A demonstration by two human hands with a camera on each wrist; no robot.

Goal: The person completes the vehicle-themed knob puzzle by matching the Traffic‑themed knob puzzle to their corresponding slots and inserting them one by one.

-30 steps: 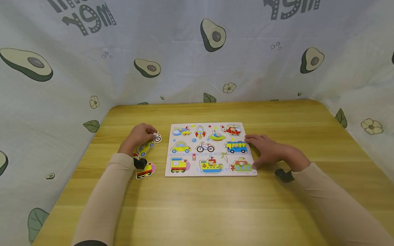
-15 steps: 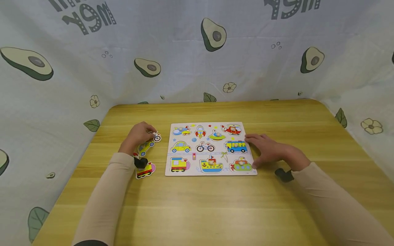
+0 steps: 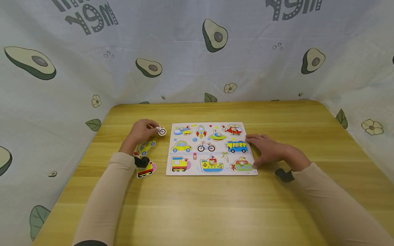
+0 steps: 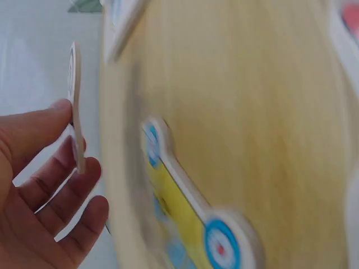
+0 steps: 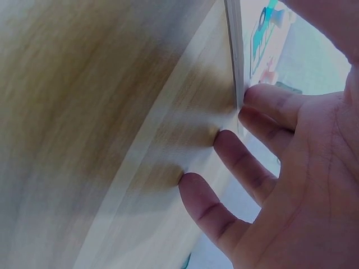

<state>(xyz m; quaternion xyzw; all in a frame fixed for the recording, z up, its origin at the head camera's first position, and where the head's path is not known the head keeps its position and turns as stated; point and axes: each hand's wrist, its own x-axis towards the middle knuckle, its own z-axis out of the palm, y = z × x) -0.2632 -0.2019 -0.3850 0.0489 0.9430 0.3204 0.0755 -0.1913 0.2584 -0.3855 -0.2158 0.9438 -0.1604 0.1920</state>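
Between thumb and fingertips, my left hand (image 3: 141, 132) pinches a bicycle puzzle piece (image 3: 161, 131), lifted off the table left of the puzzle board (image 3: 195, 172). The left wrist view shows this thin piece (image 4: 77, 106) edge-on. Below that hand lie a yellow car piece (image 3: 147, 147) and a train piece (image 3: 149, 169), the latter partly covered by the wrist camera. My right hand (image 3: 269, 150) rests with spread fingers at the board's right edge. In the right wrist view, fingertips (image 5: 196, 188) touch the tabletop and the board's side.
Knobbed pieces such as the bus (image 3: 236, 147), helicopter (image 3: 233, 130) and ship (image 3: 211, 165) sit in the board. Car, bicycle and train pictures there show no knobs. A wooden table (image 3: 203, 212) carries everything, with an avocado-print cloth (image 3: 184, 68) hanging behind.
My left hand has raised the bicycle piece and moved it slightly away and to the right, off the car piece. The right hand stays at the board's edge.
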